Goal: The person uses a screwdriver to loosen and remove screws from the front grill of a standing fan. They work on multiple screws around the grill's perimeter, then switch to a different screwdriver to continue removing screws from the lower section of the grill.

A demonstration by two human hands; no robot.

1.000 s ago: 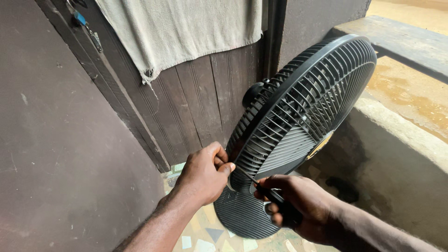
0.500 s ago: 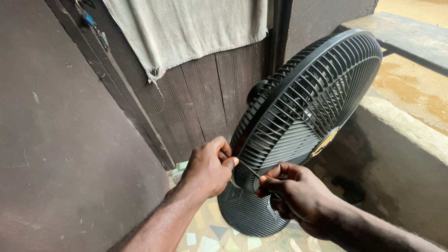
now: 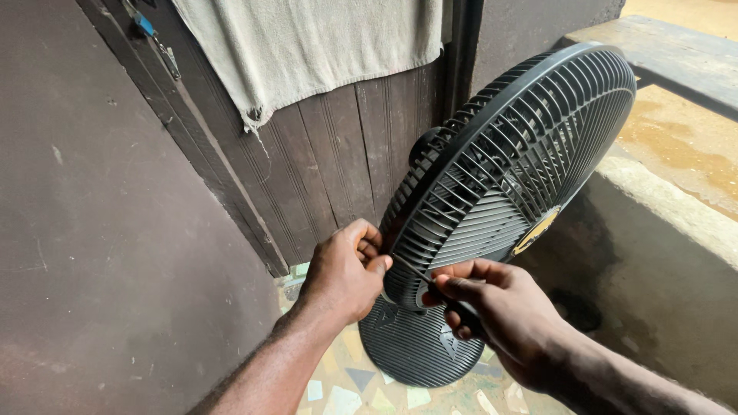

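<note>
Right hand [image 3: 503,319]: nearest the camera, fingers curled shut around the dark handle of a screwdriver [image 3: 430,286]; thumb and forefinger pinch the handle's upper end. The tool's thin shaft runs up and to the left from these fingers, its long axis slanting toward the lower edge of the fan guard [image 3: 507,177], where the tip meets the rim just beside the other hand's thumb; the exact contact point is too small to tell. Left hand [image 3: 342,273]: slightly farther, just left of the shaft tip, fingers closed narrow in a pinch on the guard's lower-left rim, thumb forward, knuckles toward the wall. Whether a clip or screw sits between the fingertips cannot be told. Both hands lie close together, the left nearer the rim, the right set back along the tool. Fan guard: round, dark grey, ribbed, tilted so its face looks up and to the right, rising away from both hands' fingers. Fan base [image 3: 419,346]: round, ribbed, on the patterned floor directly below the fingers. Beyond the left hand: dark wooden door [image 3: 346,154] with a pale towel [image 3: 307,54] hanging over it. Beyond and right of the right hand: low concrete ledge [image 3: 676,223].
</note>
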